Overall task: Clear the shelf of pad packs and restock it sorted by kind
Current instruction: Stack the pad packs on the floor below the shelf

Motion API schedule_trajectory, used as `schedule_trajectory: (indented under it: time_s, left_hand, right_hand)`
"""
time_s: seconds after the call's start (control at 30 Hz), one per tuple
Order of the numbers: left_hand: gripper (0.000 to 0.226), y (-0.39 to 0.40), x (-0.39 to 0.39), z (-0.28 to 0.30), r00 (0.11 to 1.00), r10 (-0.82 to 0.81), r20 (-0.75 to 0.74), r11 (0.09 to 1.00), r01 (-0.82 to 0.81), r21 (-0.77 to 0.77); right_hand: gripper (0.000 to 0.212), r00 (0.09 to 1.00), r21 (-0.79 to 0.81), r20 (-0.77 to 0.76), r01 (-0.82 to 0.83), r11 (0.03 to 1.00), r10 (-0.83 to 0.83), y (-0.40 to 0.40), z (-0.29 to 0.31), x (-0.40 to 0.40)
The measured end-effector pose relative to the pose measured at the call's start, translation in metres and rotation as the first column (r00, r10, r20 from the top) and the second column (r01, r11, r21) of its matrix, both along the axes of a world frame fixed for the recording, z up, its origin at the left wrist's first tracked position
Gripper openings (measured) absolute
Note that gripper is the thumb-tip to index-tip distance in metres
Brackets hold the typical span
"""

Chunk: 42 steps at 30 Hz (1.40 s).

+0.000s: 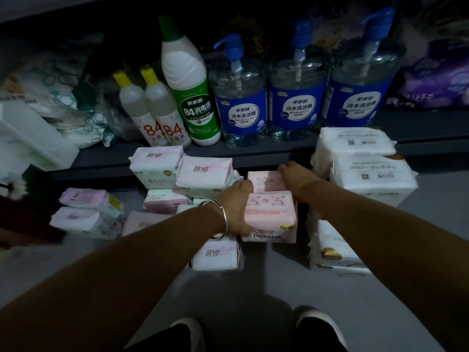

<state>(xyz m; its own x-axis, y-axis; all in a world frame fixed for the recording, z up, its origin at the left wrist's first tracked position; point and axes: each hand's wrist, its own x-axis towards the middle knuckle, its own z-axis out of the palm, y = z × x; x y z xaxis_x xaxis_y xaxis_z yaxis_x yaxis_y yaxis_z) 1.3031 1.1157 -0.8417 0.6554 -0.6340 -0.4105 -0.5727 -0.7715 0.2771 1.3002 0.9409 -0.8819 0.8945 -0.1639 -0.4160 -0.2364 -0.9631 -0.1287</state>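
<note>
Several pad packs lie on the grey floor below a dark shelf point(253, 151). In the middle stand two pink packs, one behind the other. My left hand point(237, 207), with a silver bangle at the wrist, presses the left side of the front pink pack point(272, 217). My right hand point(294, 175) rests on the rear pink pack point(264, 180) at its right side. White-and-pink packs point(204, 171) are stacked to the left. Large white packs point(368, 174) are stacked to the right. One white-and-pink pack point(215, 256) lies under my left wrist.
On the shelf stand two small yellow-capped bottles point(154, 110), a green-labelled disinfectant bottle point(190, 82) and three blue pump bottles point(241, 97). A white box point(33, 135) juts out at the left. My two shoes point(317, 323) show on the floor below.
</note>
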Motion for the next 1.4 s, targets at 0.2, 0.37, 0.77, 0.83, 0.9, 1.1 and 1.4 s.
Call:
schedule_trajectory:
  time_s: [0.2, 0.37, 0.77, 0.83, 0.9, 1.1, 1.4]
  left_hand:
    - [0.08, -0.017, 0.001, -0.032, 0.996, -0.062, 0.064, 0.997, 0.058, 0.056]
    - [0.075, -0.03, 0.001, -0.05, 0.976, -0.052, 0.21, 0.985, 0.015, 0.173]
    - [0.077, -0.023, 0.005, -0.003, 0.993, -0.051, 0.105, 0.985, 0.033, 0.17]
    - [0.058, -0.023, 0.004, 0.025, 0.994, -0.009, 0.11, 1.0, 0.006, 0.029]
    - [0.04, -0.02, 0.009, 0.06, 0.982, 0.023, 0.189, 0.995, -0.004, -0.097]
    - [0.019, -0.002, 0.051, 0.189, 0.876, 0.2, 0.438, 0.892, 0.021, -0.451]
    - [0.03, 0.054, 0.173, 0.297, 0.743, 0.347, 0.572, 0.806, 0.075, -0.587]
  right_hand:
    - [0.029, 0.984, 0.067, 0.134, 0.11, 0.992, -0.118, -0.019, 0.027, 0.008]
    - [0.034, 0.98, 0.108, 0.183, 0.055, 0.993, -0.074, -0.01, 0.046, 0.016]
    - [0.038, 0.972, 0.184, 0.233, -0.015, 0.983, -0.029, 0.002, 0.075, -0.009]
    - [0.034, 0.951, 0.218, 0.308, -0.034, 0.975, -0.035, 0.001, 0.089, -0.014]
    - [0.035, 0.914, 0.262, 0.398, -0.036, 0.964, -0.074, 0.001, 0.114, -0.016]
    - [0.041, 0.726, 0.375, 0.665, -0.117, 0.92, -0.178, 0.012, 0.233, -0.008]
    - [0.042, 0.581, 0.392, 0.787, -0.208, 0.896, -0.209, 0.071, 0.333, 0.111]
